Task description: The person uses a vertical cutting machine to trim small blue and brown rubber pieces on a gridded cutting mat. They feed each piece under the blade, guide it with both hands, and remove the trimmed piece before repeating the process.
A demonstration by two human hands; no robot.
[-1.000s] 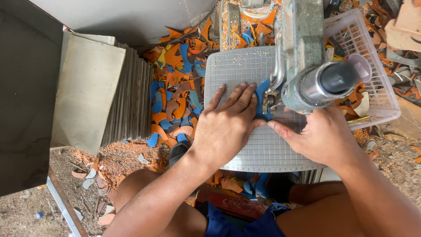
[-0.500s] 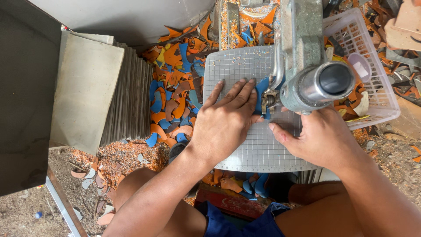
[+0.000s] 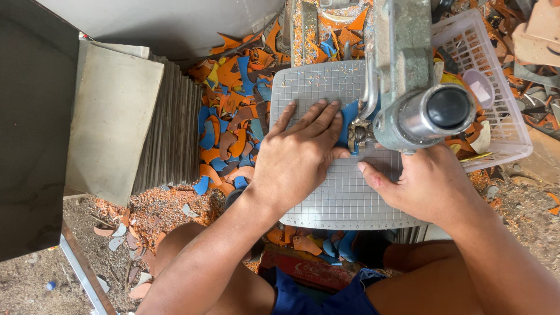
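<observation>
Left hand (image 3: 300, 160) pressed flat and right hand (image 3: 423, 186), grip hidden, feed a blue tile piece (image 3: 348, 119) at the cutter (image 3: 359, 137); offcuts (image 3: 233, 134) heaped, basket (image 3: 507, 134) part-filled.

Bare arms and knees, no sleeves; dark blue shorts (image 3: 326, 297) worn.

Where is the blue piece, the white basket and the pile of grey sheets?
blue piece (image 3: 349, 114), head view, on its bare part beside the left hand's fingers.
white basket (image 3: 506, 125), head view, on its mesh side wall.
pile of grey sheets (image 3: 114, 125), head view, on the top sheet.
</observation>
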